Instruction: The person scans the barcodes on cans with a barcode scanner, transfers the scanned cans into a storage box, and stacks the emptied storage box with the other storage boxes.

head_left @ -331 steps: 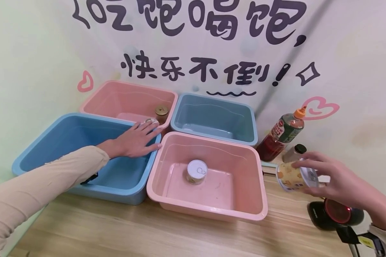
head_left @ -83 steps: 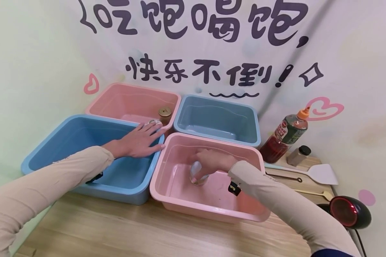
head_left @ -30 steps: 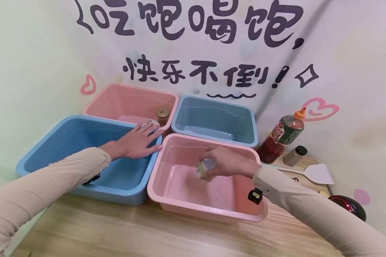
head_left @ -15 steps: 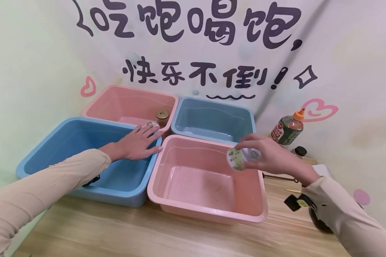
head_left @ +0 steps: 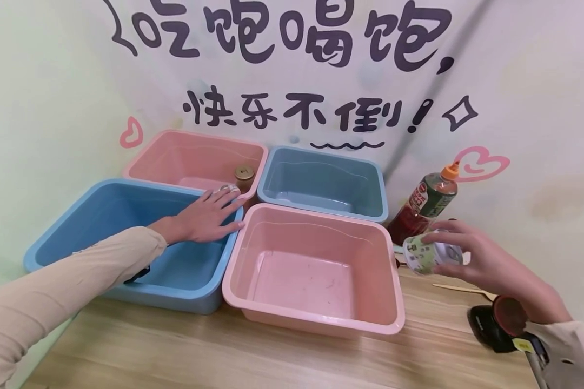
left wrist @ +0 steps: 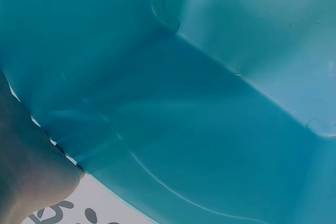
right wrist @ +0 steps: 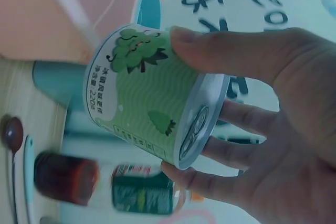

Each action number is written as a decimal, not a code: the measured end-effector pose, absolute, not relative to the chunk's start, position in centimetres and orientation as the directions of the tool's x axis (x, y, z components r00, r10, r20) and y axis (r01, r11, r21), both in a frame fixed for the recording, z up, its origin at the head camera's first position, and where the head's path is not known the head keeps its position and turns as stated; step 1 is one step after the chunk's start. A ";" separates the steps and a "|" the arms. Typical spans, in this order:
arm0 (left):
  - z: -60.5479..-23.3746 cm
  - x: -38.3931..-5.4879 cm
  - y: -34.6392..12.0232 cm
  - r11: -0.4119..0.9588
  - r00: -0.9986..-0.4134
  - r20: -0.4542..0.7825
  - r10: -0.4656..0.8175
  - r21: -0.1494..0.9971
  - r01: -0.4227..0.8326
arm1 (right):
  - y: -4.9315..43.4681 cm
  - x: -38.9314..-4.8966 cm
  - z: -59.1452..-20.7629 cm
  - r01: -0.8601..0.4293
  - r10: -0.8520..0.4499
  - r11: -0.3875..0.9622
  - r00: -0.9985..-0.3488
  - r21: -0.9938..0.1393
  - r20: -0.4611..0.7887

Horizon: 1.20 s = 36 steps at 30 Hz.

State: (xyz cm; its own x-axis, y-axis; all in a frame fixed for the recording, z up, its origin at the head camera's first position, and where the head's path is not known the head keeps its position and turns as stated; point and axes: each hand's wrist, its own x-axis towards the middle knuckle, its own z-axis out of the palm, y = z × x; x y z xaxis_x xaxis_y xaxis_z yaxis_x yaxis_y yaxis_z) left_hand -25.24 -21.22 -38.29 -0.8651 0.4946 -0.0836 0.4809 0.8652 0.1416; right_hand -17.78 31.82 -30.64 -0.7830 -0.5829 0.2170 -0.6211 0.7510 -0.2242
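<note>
In the head view my right hand (head_left: 482, 259) grips a small green and white tin can (head_left: 425, 255) on its side, to the right of the front pink bin (head_left: 316, 319). The right wrist view shows the can's pull-tab lid (right wrist: 197, 129) towards the palm, with thumb and fingers around that end. A green cartoon plant is printed on its label. My left hand (head_left: 204, 216) lies with fingers extended over the corner of the large blue bin (head_left: 126, 292). Its fingertips reach a silver-topped can (head_left: 230, 188) in the back pink bin (head_left: 194, 135).
A gold-lidded can (head_left: 244, 173) stands in the back pink bin, beside a smaller blue bin (head_left: 321, 154). On the right are a red sauce bottle (head_left: 425, 205), a pale wooden utensil (head_left: 462, 289) and a black device (head_left: 491, 327) on the wooden table (head_left: 224, 351).
My right hand has lifted the green can out of the front pink bin and carried it right, past the rim. My left hand has stayed put.
</note>
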 end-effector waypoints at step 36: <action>-38.4 -25.4 -21.4 0.857 -0.858 -0.079 0.507 0.145 0.494 | 42.0 -14.2 -37.6 -0.510 -0.446 0.799 -0.858 -0.319 0.255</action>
